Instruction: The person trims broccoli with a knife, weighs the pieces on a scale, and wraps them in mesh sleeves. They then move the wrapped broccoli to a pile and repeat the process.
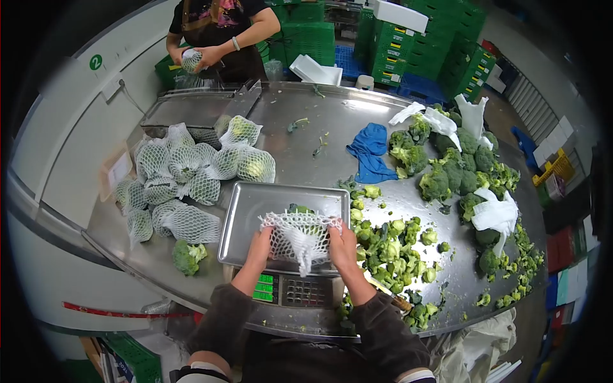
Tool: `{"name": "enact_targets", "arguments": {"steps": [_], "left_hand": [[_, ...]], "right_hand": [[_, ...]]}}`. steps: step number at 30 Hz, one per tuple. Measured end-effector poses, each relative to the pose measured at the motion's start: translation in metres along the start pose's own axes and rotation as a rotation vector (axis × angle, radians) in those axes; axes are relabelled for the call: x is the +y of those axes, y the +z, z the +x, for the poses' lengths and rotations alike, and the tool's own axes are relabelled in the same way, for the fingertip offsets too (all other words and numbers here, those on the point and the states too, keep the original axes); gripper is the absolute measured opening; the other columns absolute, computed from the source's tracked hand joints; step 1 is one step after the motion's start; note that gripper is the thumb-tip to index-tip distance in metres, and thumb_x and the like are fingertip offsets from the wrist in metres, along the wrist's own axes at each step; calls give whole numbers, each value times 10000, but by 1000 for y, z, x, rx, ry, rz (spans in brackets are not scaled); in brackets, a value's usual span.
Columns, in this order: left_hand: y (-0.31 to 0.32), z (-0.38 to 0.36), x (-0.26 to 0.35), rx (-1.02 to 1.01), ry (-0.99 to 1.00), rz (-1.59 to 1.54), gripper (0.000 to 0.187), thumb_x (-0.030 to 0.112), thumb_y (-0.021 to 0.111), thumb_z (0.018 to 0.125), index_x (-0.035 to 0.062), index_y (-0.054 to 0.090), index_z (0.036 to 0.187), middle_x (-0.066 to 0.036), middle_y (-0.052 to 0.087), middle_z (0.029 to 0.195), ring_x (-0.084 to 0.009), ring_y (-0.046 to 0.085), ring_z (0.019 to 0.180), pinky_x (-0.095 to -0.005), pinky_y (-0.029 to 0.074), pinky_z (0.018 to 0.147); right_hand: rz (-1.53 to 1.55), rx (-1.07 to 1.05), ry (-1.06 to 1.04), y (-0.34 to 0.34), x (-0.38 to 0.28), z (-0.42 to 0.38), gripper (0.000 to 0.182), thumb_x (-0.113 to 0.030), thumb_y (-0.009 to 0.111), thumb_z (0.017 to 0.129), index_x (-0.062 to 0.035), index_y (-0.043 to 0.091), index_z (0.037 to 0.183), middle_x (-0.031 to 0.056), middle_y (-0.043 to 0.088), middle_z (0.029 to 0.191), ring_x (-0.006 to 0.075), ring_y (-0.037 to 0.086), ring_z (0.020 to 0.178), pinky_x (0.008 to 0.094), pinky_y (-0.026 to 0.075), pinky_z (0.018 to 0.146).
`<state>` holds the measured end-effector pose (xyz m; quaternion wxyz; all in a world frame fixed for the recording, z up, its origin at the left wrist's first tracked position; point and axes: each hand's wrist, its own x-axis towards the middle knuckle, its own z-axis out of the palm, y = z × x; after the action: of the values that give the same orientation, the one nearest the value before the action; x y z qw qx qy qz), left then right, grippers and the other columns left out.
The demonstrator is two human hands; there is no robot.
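My left hand and my right hand grip opposite edges of a white foam net sleeve, stretching it wide between them. Green broccoli shows at the far edge of the net and through its mesh; the net hides most of it. Both hands are over the near part of a metal scale tray. Below the tray, the scale's green display is lit beside its keypad. A bare broccoli head lies on the table left of the tray.
Netted broccoli heads are piled at the left. Cut stem pieces lie right of the tray, with a blue cloth beyond and loose broccoli farther right. Across the table, another person holds a netted piece.
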<state>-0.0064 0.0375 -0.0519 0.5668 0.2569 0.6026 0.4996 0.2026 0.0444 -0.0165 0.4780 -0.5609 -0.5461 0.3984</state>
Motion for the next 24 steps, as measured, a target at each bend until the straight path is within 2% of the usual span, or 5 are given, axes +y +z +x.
{"name": "enact_targets", "arguments": {"steps": [4, 6, 10, 16, 24], "left_hand": [[5, -11, -18, 145, 205, -425, 350, 353, 497, 870, 8, 553, 873, -59, 583, 706, -155, 586, 614, -290, 497, 575], [-13, -35, -3, -377, 253, -459, 494, 475, 488, 884, 2, 541, 1016, -83, 598, 937, -149, 597, 813, -299, 501, 709], [20, -103, 45, -504, -402, -672, 603, 494, 328, 936, -16, 496, 1209, -141, 597, 1103, -244, 596, 982, -363, 463, 911], [32, -98, 8, -408, -498, -825, 450, 318, 356, 919, -29, 558, 1123, -176, 626, 1057, -294, 625, 931, -408, 485, 884], [61, -143, 31, -472, -396, -1007, 455, 358, 390, 881, -21, 605, 1012, -188, 648, 975, -309, 631, 892, -424, 484, 870]], "right_hand": [[261, -137, 135, -20, -39, -24, 208, -170, 446, 896, 2, 564, 901, -1, 533, 710, 64, 433, 654, 219, 371, 596], [349, -382, 168, -45, -64, -43, 251, -199, 433, 913, 1, 585, 923, -17, 571, 733, 44, 489, 652, 207, 399, 595], [469, -718, 602, -64, -64, -44, 389, -280, 475, 918, 37, 572, 1123, 95, 659, 932, 148, 628, 801, 263, 501, 696], [1295, -528, 665, -77, -41, -72, 493, -338, 390, 959, 16, 401, 1302, 150, 556, 1199, 243, 557, 1093, 392, 481, 904], [1031, -340, 794, -57, -12, -102, 351, -179, 565, 893, 33, 511, 1168, 109, 646, 985, 182, 645, 820, 282, 525, 752]]}}
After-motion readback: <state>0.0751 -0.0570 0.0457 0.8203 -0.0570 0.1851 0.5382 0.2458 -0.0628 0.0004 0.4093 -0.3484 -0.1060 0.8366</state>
